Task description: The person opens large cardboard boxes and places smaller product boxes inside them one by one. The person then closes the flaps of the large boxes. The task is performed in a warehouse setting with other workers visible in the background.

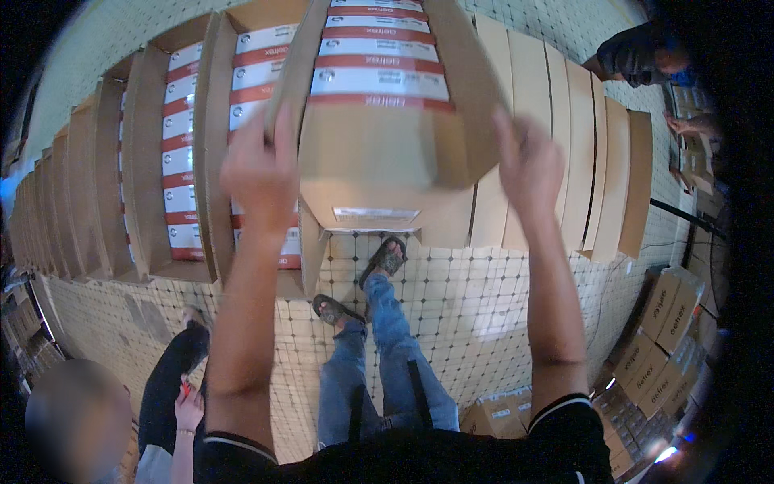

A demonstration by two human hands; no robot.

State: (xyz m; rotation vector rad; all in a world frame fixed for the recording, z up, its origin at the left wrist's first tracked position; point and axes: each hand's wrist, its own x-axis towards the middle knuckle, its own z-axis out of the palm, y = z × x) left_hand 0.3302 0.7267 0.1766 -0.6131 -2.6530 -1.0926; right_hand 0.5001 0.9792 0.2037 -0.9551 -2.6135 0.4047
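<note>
A long cardboard carton [371,149] lies open-topped in front of me, with a row of white-and-red small boxes [379,81] inside it. My left hand [262,173] is closed round its left side flap. On the opposite flap, my right hand [532,165] has its thumb over the edge and its other fingers blurred or hidden behind the cardboard. The near end flap stands between both hands, and a white label [376,215] shows on the carton's near face.
More open cartons [153,161] of white-and-red boxes line the left; closed cartons [520,105] stand to the right. Stacked brown cartons [657,359] are at lower right. One person [173,395] is at lower left, another [637,56] at upper right. The floor [468,323] is tiled.
</note>
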